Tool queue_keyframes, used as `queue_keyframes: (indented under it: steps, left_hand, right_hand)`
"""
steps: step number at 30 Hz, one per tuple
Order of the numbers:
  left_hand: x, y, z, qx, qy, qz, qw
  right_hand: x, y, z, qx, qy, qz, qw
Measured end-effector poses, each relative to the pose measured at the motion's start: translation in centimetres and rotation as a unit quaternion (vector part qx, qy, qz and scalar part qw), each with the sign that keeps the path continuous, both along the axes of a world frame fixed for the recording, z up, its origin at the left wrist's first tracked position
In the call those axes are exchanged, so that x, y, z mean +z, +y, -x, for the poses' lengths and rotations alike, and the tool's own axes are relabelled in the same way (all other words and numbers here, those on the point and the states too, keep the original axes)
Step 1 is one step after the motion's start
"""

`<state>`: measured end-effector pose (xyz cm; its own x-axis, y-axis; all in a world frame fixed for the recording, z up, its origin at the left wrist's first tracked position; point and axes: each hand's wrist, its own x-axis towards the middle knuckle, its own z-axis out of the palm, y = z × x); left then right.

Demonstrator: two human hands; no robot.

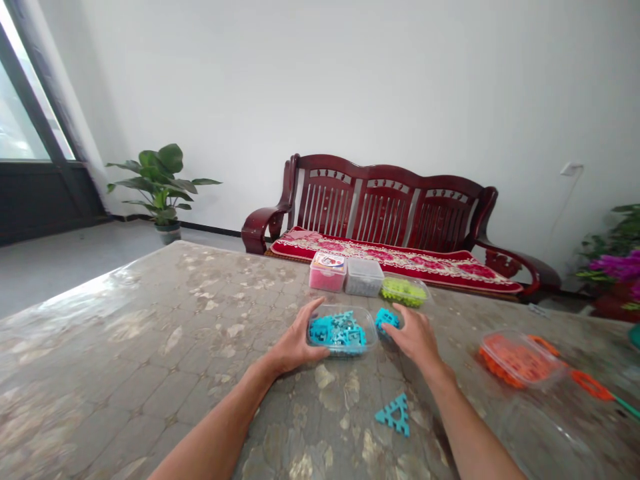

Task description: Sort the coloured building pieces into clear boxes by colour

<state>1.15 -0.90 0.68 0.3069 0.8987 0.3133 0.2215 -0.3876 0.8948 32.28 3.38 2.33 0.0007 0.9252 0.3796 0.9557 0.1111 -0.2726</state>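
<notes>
My left hand point(296, 341) is curved around the left end of a clear plastic container point(372, 328), thumb at the near side and fingers at the far side. Inside it lie many loose blue interlocking pieces point(336, 331). Just right of the container, my right hand point(419, 337) holds a small blue assembly of interlocking pieces point(386, 320) between thumb and fingers. Closer to me, a blue triangular piece point(395, 415) with notched edges and an open middle lies flat on the patterned tablecloth point(200, 400).
Behind the container stand a box with pink contents point(327, 275), a grey box point(365, 277) and a tub of yellow-green pieces point(404, 291). To the right are a tub of orange pieces point(520, 360), orange linked pieces point(591, 385) and a clear lid point(547, 437). A wooden bench point(385, 207) stands beyond.
</notes>
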Motion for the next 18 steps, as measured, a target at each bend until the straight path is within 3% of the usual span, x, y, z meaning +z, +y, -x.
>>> queue_keyframes:
  steps: [10,14,18]
  left_hand:
    - [-0.1,0.1,0.1,0.002,0.004,-0.003,1.0]
    - [-0.1,0.1,0.1,0.002,-0.001,-0.003,1.0]
    - [-0.1,0.1,0.0,-0.001,-0.002,-0.003,1.0]
  right_hand:
    - [-0.4,0.0,0.5,-0.003,-0.006,0.023,1.0]
    - [-0.2,0.2,0.5,0.007,0.054,-0.006,0.998]
    - [1.1,-0.2,1.5,0.068,0.134,-0.061,0.987]
